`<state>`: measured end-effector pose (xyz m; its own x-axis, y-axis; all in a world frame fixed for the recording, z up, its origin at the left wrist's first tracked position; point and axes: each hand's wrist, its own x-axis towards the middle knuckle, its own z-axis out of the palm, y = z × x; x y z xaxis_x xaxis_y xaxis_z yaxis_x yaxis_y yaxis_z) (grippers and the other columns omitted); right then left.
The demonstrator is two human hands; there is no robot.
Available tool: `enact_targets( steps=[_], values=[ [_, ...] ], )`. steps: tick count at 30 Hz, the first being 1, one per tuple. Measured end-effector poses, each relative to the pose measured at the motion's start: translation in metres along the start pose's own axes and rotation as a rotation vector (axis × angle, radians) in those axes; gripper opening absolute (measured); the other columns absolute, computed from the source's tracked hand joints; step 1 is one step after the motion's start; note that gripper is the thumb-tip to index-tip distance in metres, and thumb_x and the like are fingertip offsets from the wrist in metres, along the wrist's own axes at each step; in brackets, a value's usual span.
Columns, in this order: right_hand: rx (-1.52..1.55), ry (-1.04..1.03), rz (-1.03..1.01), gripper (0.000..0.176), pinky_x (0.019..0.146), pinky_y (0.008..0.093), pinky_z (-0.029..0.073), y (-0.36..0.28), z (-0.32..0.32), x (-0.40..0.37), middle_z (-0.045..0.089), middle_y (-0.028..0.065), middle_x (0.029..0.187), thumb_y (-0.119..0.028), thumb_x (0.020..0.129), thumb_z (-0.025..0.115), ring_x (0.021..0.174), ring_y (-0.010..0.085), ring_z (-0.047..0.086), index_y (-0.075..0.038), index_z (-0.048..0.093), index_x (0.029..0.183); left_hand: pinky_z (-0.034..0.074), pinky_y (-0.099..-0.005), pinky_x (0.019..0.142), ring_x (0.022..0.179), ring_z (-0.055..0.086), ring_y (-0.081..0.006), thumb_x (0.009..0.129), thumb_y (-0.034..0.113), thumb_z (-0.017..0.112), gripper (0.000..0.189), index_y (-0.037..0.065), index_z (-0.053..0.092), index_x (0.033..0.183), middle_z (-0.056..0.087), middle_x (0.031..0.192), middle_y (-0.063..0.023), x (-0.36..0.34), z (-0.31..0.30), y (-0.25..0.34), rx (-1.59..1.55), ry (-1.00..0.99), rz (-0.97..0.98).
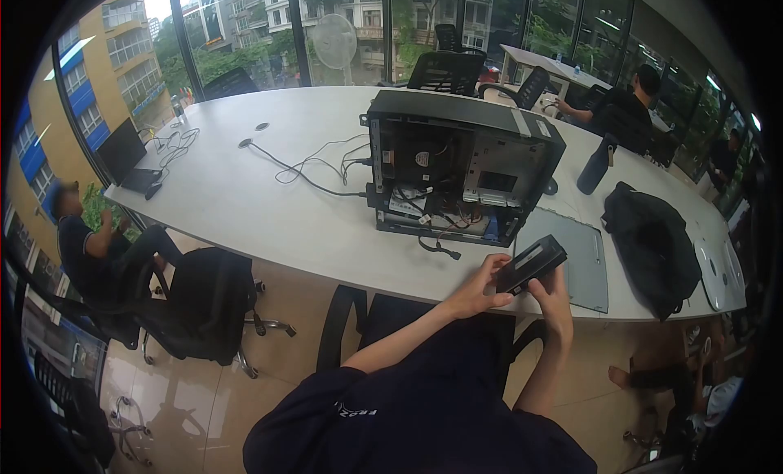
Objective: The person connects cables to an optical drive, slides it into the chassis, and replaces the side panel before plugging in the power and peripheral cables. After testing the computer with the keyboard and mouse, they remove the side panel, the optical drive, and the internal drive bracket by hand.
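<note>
Both my hands hold a black rectangular computer part (534, 264) just over the table's front edge. It looks like a drive bay or housing, though its exact kind is not clear. My left hand (479, 291) grips its left end, and my right hand (554, 301) closes on its right end, thumb on the near side. Behind it stands a black desktop computer case (465, 107), upright, with its side open towards me. Inside are wires, a fan unit and metal brackets. A loose cable (439, 250) hangs out at the bottom. A flat grey side panel (583, 270) lies beneath and right of my hands.
To the right are a dark blue bottle (598, 164), a black bag (652, 250) and a silver laptop (718, 270). Cables (306, 176) run left across the white table (220, 197) towards another laptop (126, 156). Office chairs (196, 307) and several other people are around.
</note>
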<state>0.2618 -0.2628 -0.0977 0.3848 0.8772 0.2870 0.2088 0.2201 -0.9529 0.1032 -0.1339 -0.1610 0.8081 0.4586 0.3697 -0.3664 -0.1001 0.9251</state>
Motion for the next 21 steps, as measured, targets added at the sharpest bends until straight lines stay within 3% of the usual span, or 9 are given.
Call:
enact_targets(
  steps=[2,6,9,14,18,21],
  values=[
    [0.017,-0.089,0.027,0.100,0.103,0.0456,0.047,0.007,-0.001,0.001,0.048,0.0175,0.142,-0.042,0.081,0.084,0.134,0.0332,0.048,-0.008,0.026,0.154,0.034,-0.0452,0.113,0.132,0.046,-0.0310,0.079,0.042,0.081,0.097,0.006,0.025,0.149,0.043,0.139,-0.0181,0.000,0.000,0.002,0.002,-0.007,0.006],
    [-0.001,-0.110,0.103,0.104,0.105,0.0454,0.045,0.013,-0.002,0.002,0.049,0.0167,0.141,-0.042,0.079,0.085,0.134,0.0330,0.049,-0.007,0.024,0.155,0.035,-0.0449,0.112,0.131,0.047,-0.0296,0.079,0.041,0.082,0.096,0.007,0.025,0.149,0.042,0.137,-0.0168,-0.001,0.001,0.004,0.005,0.002,0.004],
    [-0.034,-0.154,0.092,0.099,0.105,0.0434,0.044,0.016,0.000,0.002,0.050,0.0151,0.139,-0.037,0.081,0.085,0.129,0.0308,0.052,-0.006,0.026,0.153,0.034,-0.0450,0.113,0.133,0.045,-0.0301,0.078,0.040,0.083,0.096,0.006,0.025,0.147,0.041,0.139,-0.0175,0.000,0.000,-0.001,-0.003,-0.007,0.024],
    [0.105,-0.100,0.075,0.073,0.104,0.0401,0.045,0.008,0.011,0.000,0.054,0.0122,0.133,-0.017,0.086,0.078,0.120,0.0232,0.055,-0.004,0.038,0.146,0.033,-0.0458,0.114,0.135,0.042,-0.0313,0.079,0.040,0.083,0.096,0.005,0.023,0.145,0.039,0.141,-0.0190,0.001,0.001,-0.003,0.022,0.037,0.050],
    [0.117,-0.057,0.092,0.067,0.103,0.0383,0.045,-0.001,0.017,0.001,0.056,0.0122,0.131,-0.012,0.086,0.077,0.119,0.0219,0.055,-0.003,0.043,0.143,0.030,-0.0499,0.117,0.142,0.034,-0.0304,0.079,0.038,0.084,0.094,0.007,0.024,0.145,0.036,0.143,-0.0177,0.002,0.002,-0.003,0.042,0.103,0.023],
    [0.089,0.023,-0.021,0.063,0.094,0.0348,0.051,-0.011,0.019,0.002,0.057,0.0132,0.130,-0.011,0.086,0.077,0.111,0.0210,0.060,-0.002,0.045,0.140,0.032,-0.0505,0.116,0.142,0.034,-0.0306,0.078,0.036,0.087,0.096,0.006,0.024,0.145,0.036,0.142,-0.0180,0.004,0.003,-0.007,0.070,0.137,0.001]
  ],
)
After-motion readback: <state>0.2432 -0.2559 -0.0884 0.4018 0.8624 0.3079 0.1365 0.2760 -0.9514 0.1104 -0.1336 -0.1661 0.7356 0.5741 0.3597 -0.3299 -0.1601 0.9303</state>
